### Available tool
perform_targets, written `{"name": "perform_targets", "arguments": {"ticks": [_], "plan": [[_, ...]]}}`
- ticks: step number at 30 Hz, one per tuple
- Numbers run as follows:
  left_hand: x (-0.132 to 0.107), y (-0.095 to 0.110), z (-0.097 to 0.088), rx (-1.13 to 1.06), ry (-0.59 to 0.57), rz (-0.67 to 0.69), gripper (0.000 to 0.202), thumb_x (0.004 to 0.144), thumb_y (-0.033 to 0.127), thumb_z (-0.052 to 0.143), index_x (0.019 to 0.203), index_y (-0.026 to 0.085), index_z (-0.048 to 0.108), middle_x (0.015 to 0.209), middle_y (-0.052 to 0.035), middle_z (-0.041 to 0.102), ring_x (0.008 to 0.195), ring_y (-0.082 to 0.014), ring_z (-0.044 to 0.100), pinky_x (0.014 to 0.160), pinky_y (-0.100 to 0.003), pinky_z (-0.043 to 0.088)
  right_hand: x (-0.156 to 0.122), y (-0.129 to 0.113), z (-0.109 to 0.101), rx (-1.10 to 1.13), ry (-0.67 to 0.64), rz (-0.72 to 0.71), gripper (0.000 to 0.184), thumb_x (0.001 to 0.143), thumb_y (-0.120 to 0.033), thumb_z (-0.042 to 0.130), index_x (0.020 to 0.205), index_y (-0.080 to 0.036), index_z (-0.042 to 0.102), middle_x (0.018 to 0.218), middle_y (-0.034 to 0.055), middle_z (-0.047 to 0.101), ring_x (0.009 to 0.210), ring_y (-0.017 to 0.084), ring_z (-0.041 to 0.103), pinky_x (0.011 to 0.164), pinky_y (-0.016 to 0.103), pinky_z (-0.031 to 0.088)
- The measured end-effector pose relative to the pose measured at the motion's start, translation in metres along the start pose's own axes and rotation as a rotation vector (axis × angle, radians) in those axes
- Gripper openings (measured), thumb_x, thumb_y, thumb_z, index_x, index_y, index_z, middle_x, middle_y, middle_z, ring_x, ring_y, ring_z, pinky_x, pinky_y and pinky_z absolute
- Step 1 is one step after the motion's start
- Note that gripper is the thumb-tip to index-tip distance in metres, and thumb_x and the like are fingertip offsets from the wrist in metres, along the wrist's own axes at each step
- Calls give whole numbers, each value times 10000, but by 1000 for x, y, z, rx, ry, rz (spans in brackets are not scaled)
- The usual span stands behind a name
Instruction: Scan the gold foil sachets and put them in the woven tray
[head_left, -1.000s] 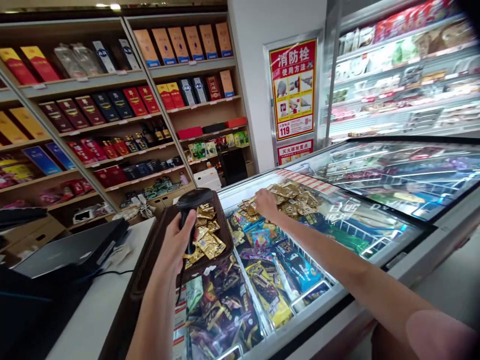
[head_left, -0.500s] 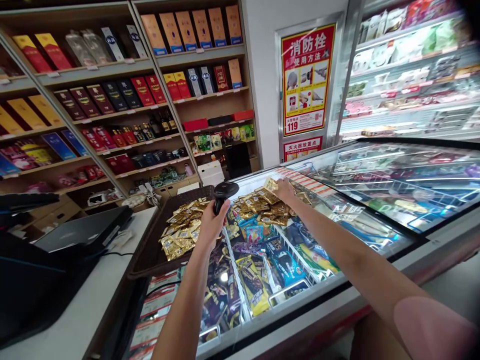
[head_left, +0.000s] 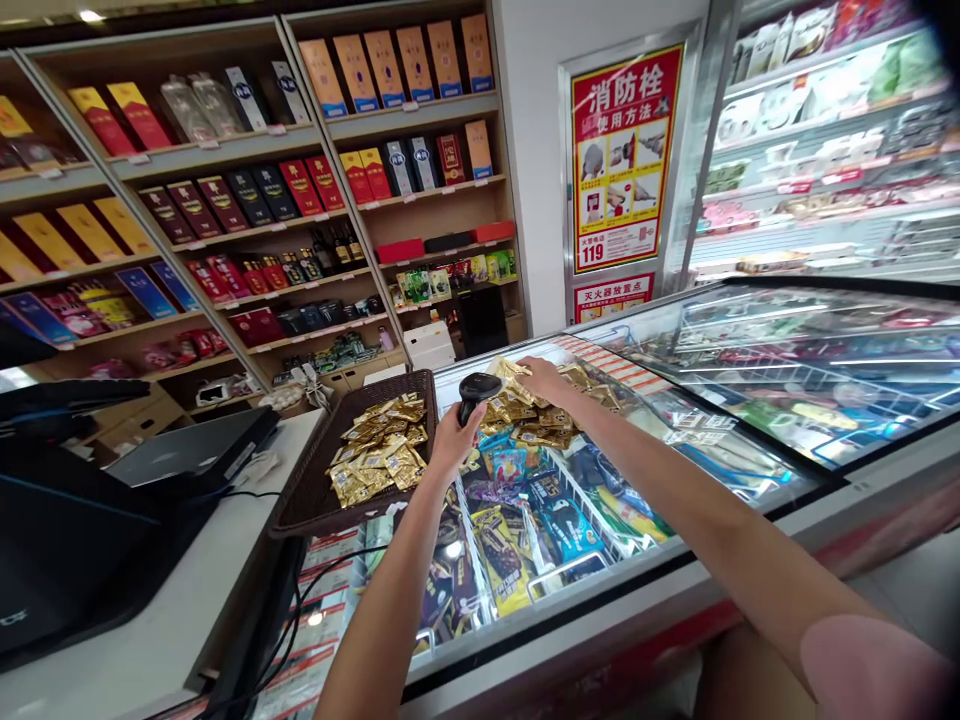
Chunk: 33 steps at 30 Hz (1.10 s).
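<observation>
My left hand [head_left: 454, 438] is wrapped round the handle of a black barcode scanner [head_left: 478, 390], its head pointing toward the right. Beyond it, my right hand [head_left: 541, 380] pinches a gold foil packet [head_left: 511, 370]. Under the right hand, a heap of similar gold packets [head_left: 547, 425] lies on the freezer's glass top. To the left, a dark brown woven basket [head_left: 315, 490] holds another pile of gold packets [head_left: 379, 450]. The scanner hangs between the basket and the heap.
The chest freezer [head_left: 637, 575] shows wrapped ice creams in white wire baskets under glass. A counter [head_left: 217, 590] with a black terminal [head_left: 67, 540] stands at left. A black cable [head_left: 330, 562] crosses the freezer's left end. Shelves of boxed goods [head_left: 247, 190] line the back.
My right hand has moved left with the gold packet, closer to the scanner. My left hand and the scanner have shifted slightly right. The view has turned a little left.
</observation>
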<state>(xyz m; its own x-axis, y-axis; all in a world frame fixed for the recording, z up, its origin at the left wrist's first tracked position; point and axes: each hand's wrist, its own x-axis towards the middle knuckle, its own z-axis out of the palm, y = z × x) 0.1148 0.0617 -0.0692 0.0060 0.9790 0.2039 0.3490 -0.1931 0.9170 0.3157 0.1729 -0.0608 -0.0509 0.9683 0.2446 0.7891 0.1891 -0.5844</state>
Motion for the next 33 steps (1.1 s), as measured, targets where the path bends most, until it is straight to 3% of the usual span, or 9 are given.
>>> {"name": "perform_targets", "arguments": {"ticks": [9, 15, 21, 28, 31, 33], "plan": [[-5, -4, -7, -61, -3, 0, 457, 774, 654, 617, 837, 211, 523, 597, 39, 499, 506, -105, 470, 471, -222, 369, -15, -17, -6, 24, -11, 12, 374, 884, -254, 586, 1247, -187, 648, 1252, 86, 674, 1133, 228, 613, 894, 265, 444], [-18, -1, -20, -82, 68, -31, 468, 771, 663, 606, 839, 208, 515, 573, 55, 477, 476, -98, 466, 462, -219, 377, -15, -38, 8, 43, -35, -12, 352, 873, -246, 601, 1214, -196, 675, 1202, 76, 699, 1083, 231, 635, 871, 267, 449], [-43, 3, -68, -81, 219, -47, 475, 768, 666, 614, 827, 207, 509, 600, 52, 477, 477, -90, 472, 443, -209, 355, -14, -78, 46, 151, -106, -51, 358, 866, -278, 615, 1205, -177, 669, 1189, 87, 693, 1042, 216, 635, 812, 246, 445], [-86, -2, -142, -34, 485, -74, 493, 736, 665, 653, 796, 199, 501, 615, 62, 443, 470, -76, 462, 422, -197, 350, -11, -153, 120, 271, -340, -62, 355, 874, -215, 566, 1220, -154, 618, 1175, 116, 687, 950, 207, 654, 734, 245, 462], [-101, -3, -160, -37, 546, -87, 527, 701, 682, 673, 813, 192, 514, 618, 62, 462, 466, -75, 459, 414, -194, 360, -9, -167, 138, 242, -282, -176, 457, 855, -186, 578, 1311, -164, 547, 1298, 125, 618, 1111, 228, 595, 853, 262, 455], [-104, -2, -165, -42, 578, -90, 548, 683, 695, 680, 831, 189, 529, 635, 53, 494, 470, -77, 467, 419, -195, 373, -6, -159, 138, 189, -207, -268, 500, 858, -163, 555, 1355, -155, 506, 1382, 143, 540, 1232, 248, 509, 950, 287, 420]]}}
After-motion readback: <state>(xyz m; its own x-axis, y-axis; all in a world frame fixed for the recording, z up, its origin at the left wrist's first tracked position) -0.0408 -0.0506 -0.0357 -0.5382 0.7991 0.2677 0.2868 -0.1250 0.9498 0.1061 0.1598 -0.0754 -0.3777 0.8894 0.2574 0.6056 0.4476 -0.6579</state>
